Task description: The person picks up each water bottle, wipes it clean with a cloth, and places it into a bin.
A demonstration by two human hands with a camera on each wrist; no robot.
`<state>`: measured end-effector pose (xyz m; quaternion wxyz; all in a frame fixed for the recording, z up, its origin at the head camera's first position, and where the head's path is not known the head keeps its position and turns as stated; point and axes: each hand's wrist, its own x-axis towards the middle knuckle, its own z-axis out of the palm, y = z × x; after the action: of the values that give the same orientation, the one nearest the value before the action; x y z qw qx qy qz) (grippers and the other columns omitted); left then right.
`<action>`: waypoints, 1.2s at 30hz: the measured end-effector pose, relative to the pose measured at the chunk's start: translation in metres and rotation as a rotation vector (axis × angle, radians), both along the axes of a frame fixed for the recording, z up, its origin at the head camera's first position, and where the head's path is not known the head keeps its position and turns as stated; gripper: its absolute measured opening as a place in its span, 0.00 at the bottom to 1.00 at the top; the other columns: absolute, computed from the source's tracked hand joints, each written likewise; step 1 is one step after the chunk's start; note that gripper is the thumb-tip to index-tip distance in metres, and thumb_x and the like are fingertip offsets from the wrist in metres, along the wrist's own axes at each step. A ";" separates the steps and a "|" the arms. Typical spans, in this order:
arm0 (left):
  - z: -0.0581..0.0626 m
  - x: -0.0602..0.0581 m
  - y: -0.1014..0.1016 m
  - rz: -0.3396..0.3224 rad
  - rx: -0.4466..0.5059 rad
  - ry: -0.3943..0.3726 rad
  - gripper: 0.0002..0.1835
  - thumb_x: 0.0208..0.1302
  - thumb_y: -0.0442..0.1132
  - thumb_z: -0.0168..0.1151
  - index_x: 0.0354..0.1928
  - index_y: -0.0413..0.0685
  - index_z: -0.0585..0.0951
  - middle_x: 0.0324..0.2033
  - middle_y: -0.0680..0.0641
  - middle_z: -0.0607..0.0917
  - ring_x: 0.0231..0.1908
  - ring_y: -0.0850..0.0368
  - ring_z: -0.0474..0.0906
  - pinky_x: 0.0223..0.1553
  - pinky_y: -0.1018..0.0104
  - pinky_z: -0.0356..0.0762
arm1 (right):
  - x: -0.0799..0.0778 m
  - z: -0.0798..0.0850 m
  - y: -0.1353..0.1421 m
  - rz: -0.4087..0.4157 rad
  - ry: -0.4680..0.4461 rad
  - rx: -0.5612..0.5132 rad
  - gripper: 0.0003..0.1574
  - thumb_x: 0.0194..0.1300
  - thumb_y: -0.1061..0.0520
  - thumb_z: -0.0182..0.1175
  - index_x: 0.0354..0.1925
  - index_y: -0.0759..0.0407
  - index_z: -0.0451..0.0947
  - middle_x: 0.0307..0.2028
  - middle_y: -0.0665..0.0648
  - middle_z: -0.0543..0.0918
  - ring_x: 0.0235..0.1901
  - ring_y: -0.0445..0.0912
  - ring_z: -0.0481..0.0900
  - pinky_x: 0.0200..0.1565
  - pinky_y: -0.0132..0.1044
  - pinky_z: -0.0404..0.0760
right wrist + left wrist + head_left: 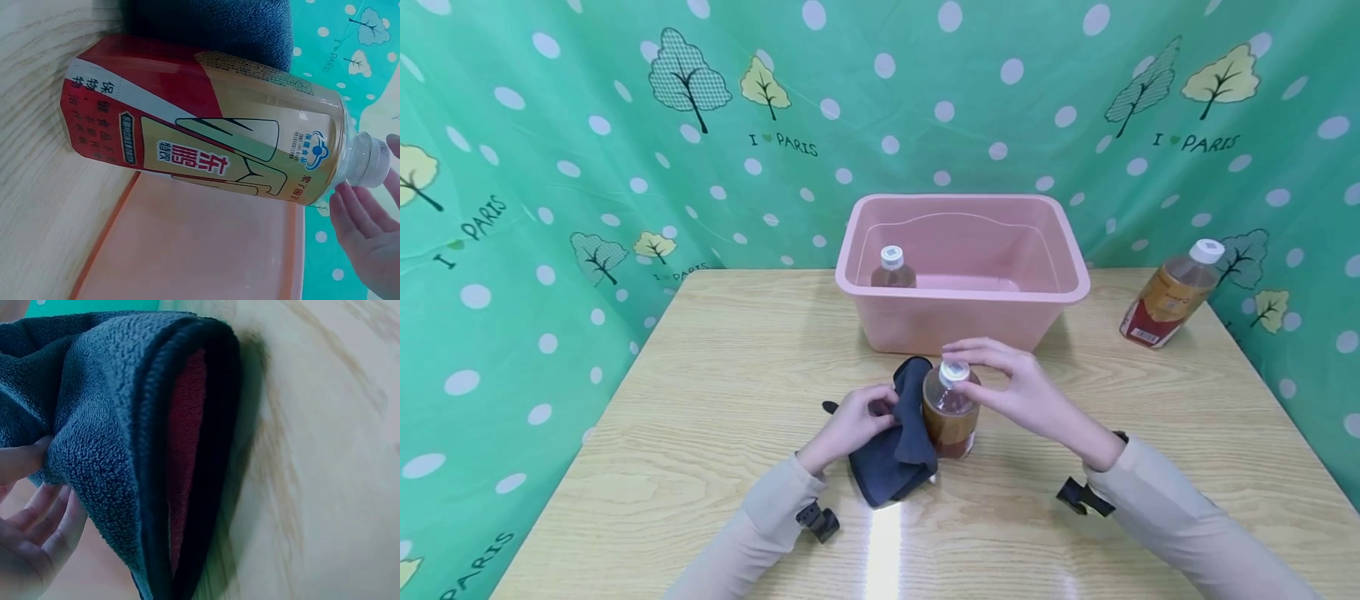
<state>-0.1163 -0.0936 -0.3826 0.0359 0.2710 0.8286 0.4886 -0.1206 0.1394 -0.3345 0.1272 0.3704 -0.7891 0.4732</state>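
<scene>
My right hand (pixel 1011 383) holds a drink bottle (pixel 951 414) by its white cap, thumb and fingers on either side of it. Upright on the table, the bottle shows a red and yellow label in the right wrist view. Against its left side lies a dark grey cloth (pixel 891 454), bunched and folded, with a reddish inner face visible in the left wrist view. My left hand (pixel 859 422) pinches a fold of this cloth between thumb and fingers. In the left wrist view the fingertips (pixel 44 442) press into the fabric.
Behind the hands stands a pink plastic bin (pixel 955 321) with another bottle (pixel 892 268) inside at its left. A third bottle (pixel 1172 296) stands at the table's right rear. Green patterned curtain (pixel 880 108) hangs around the wooden table (pixel 715 350).
</scene>
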 end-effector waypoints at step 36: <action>0.006 0.004 -0.010 0.047 0.054 -0.029 0.06 0.45 0.18 0.56 0.27 0.32 0.75 0.28 0.39 0.78 0.28 0.59 0.74 0.31 0.66 0.76 | 0.001 0.001 -0.001 -0.077 -0.093 0.061 0.21 0.50 0.64 0.63 0.46 0.60 0.77 0.43 0.51 0.77 0.44 0.41 0.74 0.44 0.37 0.74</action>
<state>-0.1125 -0.1039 -0.3763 0.0290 0.2450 0.8206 0.5154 -0.1192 0.1382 -0.3331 0.0971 0.3210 -0.8219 0.4605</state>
